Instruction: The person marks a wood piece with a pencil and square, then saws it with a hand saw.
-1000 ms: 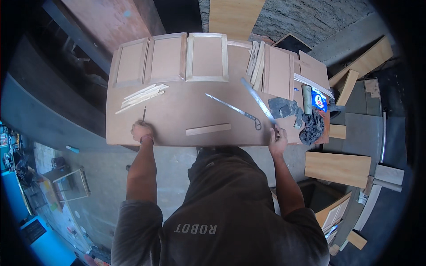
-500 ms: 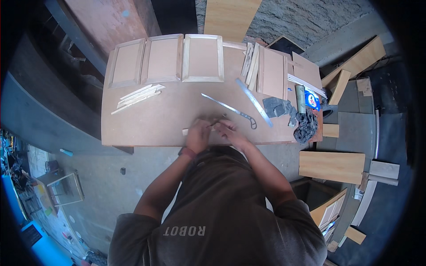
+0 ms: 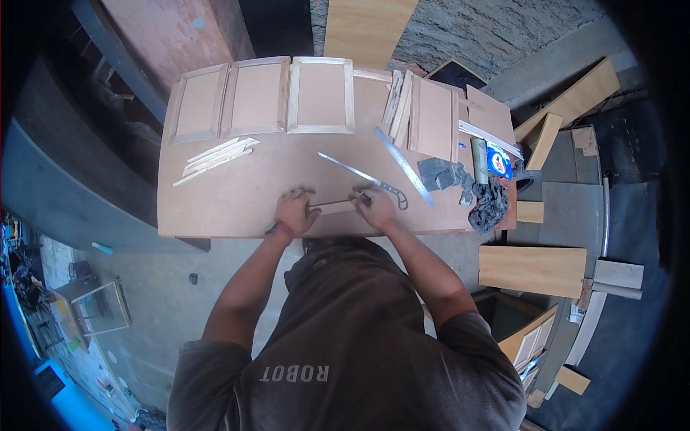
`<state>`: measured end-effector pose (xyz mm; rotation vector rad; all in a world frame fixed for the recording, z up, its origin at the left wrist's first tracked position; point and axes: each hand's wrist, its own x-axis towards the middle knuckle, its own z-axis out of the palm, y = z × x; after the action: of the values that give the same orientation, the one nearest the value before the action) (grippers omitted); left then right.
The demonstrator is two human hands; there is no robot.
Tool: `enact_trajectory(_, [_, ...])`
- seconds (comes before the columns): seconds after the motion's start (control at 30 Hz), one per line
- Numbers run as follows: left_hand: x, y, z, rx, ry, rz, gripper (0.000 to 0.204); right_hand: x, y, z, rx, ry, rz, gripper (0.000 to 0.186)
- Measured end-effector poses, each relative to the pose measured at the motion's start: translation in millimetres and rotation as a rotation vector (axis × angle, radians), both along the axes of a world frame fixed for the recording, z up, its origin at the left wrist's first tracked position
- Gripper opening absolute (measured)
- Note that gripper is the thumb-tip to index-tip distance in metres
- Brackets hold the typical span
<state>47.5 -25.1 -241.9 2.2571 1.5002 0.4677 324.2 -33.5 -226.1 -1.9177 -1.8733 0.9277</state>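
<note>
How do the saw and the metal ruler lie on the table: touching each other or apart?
Apart. The head view shows bare tabletop between the saw and the metal ruler.

3 framed panels [image 3: 259, 97], blue package [image 3: 498, 162] near crumpled dark cloth [image 3: 489, 207], rough grey wall [image 3: 496, 34]

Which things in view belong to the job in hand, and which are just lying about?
Job: wooden strip, held in left hand and right hand; likely handsaw and steel ruler, unheld nearby.
Seemingly just lying about: blue package, crumpled black bundle, grey sheets.
</note>
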Motion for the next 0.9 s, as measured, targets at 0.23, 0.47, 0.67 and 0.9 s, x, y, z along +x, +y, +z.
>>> enact_trajectory(0.23, [0, 15, -12, -0.247, 0.060, -0.020, 0.047, -11, 14, -11, -0.001, -0.133, 0.179, 0.037])
enact_trajectory(0.47, [2, 19, -18, -0.296, 0.065, -0.025, 0.045, -11, 21, -19, -0.113, -0.178, 0.287, 0.036])
enact_trajectory(0.67, [6, 20, -19, -0.318, 0.160, -0.069, 0.040, -9, 25, -21, -0.103, -0.190, 0.369, 0.034])
enact_trajectory(0.9, [7, 23, -22, -0.390, 0.225, -0.095, 0.037, -11, 21, -20, -0.044, -0.160, 0.380, 0.035])
